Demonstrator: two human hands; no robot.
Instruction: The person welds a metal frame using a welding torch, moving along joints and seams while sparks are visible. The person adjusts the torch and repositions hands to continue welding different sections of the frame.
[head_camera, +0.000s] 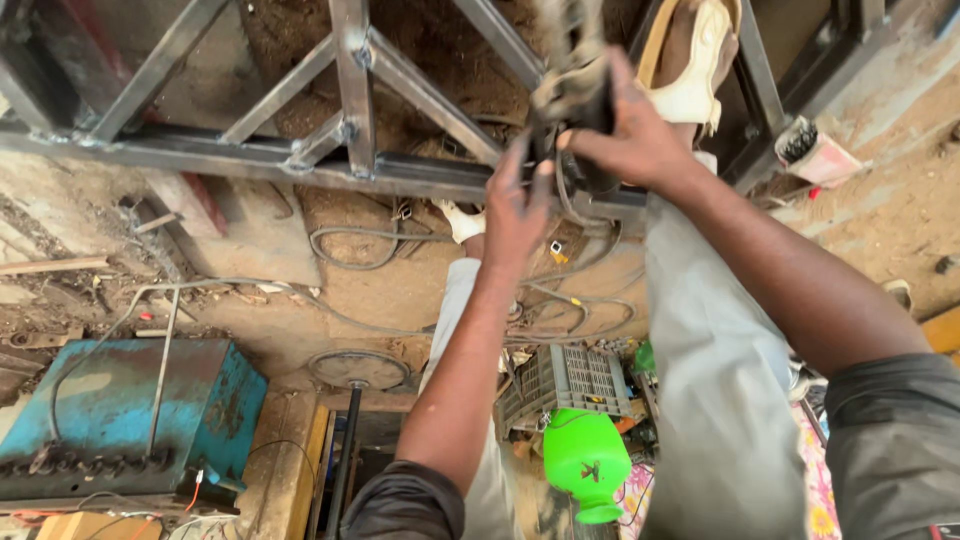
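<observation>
Item: our two hands at a dark tool (575, 95) held against a welded metal frame (352, 110) — seen from above. Our left hand (512, 215) reaches up with fingers spread along the lower part of the tool, touching it and the dark cable that hangs from it; whether it truly grips we cannot tell. Our right hand (632, 135) is wrapped over the tool's body from the right, fingers curled round it. The hands sit close together, both on the same tool, which stands near the top middle of the view, just above the frame's horizontal bar. The tool itself is blurred and its kind cannot be made out. Frame: grey square tubing, an upright with diagonal braces meeting at weld points, lying over bare dirt floor (380, 290). Our legs in pale grey trousers (715, 380) stand beneath the hands; one foot in a cream sandal (690, 60) rests at the top, beside the frame. On the floor — loops of grey cable (350, 255), a blue rusted metal box (120, 400) at lower left, a grey plastic crate (565, 385) and a bright green plastic vessel (585, 460) just below it. A small white box of dark rods (815, 150) lies at upper right.
</observation>
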